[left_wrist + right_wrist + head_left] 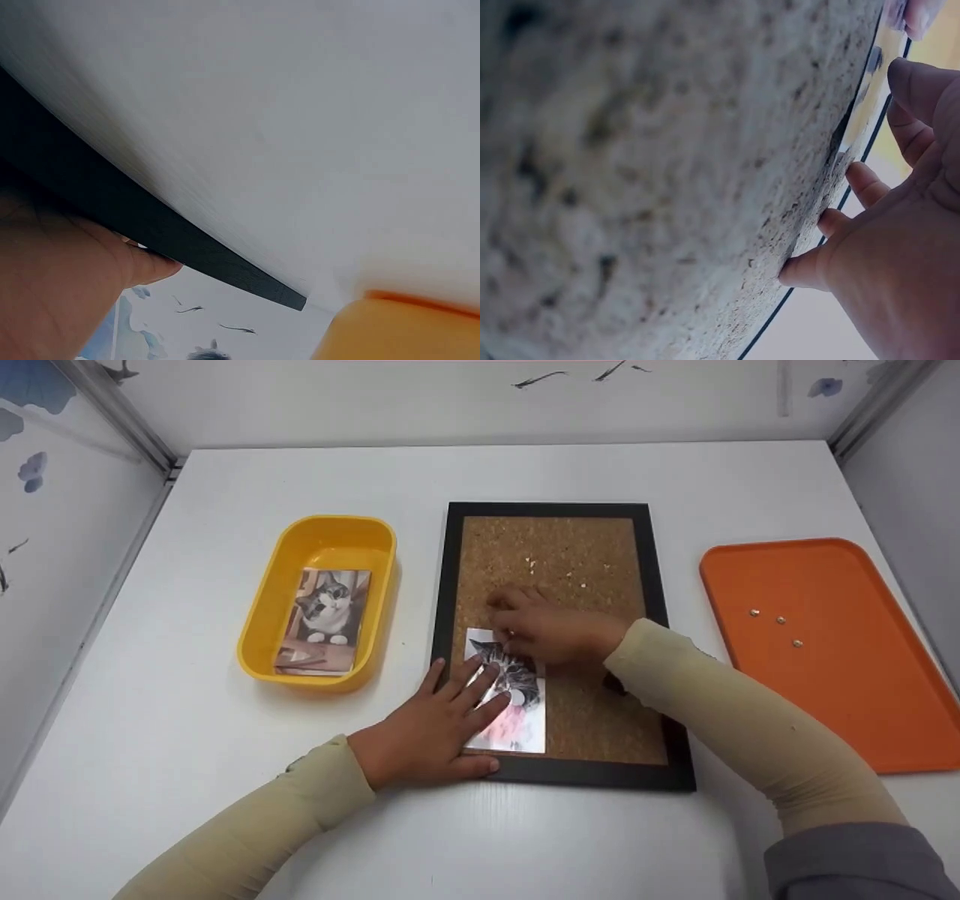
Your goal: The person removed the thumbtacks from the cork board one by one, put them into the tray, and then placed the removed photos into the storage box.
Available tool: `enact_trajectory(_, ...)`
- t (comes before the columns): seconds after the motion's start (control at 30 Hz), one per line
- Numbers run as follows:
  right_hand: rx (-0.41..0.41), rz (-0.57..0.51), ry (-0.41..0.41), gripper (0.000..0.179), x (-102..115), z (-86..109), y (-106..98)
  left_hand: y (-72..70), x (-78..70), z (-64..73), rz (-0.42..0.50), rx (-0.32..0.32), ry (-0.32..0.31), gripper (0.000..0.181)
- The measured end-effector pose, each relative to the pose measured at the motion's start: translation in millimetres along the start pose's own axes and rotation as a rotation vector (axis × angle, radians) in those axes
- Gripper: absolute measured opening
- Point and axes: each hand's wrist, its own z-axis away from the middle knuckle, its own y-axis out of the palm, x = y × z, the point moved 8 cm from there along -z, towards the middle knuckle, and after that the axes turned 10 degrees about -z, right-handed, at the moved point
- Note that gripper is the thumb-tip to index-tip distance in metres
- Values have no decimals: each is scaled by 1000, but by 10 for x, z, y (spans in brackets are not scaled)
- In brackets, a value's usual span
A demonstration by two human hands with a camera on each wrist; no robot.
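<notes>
A photo card of a grey tabby kitten lies on the lower left of a black-framed cork board. My left hand rests with spread fingers on the photo and the frame's left edge, its thumb on the bottom bar. At the photo's top edge is my right hand, fingers bent. In the right wrist view, several fingertips of that hand touch the cork, while its thumb and index finger are close together over the photo. Whether they pinch anything is hidden.
A yellow bin at the left holds cat photos. Right of the board lies an orange tray with a few small metal pins. Several shiny gold bits dot the board's upper part. White walls border the table.
</notes>
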Motion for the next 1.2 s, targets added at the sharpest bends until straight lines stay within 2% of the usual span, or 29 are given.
enact_trajectory(0.33, 40, -122, 1, 7, -82, 78, -66, 5, -2, -4, 9, 12, 1, 82)
enact_trajectory(0.57, 59, -79, -41, 5, -45, 88, -67, -4, -3, 2, 6, 0, -1, 82)
enact_trajectory(0.97, -4, -24, -162, 7, 98, 213, -204, -11, -1, 13, 19, 11, -4, 82)
enact_trajectory(1.07, -16, -22, -164, 13, 117, 254, -253, -15, 0, 14, 17, 6, -4, 82)
enact_trajectory(1.2, -17, -32, -136, 6, 111, 322, -298, -10, 3, 13, 23, 12, -6, 82)
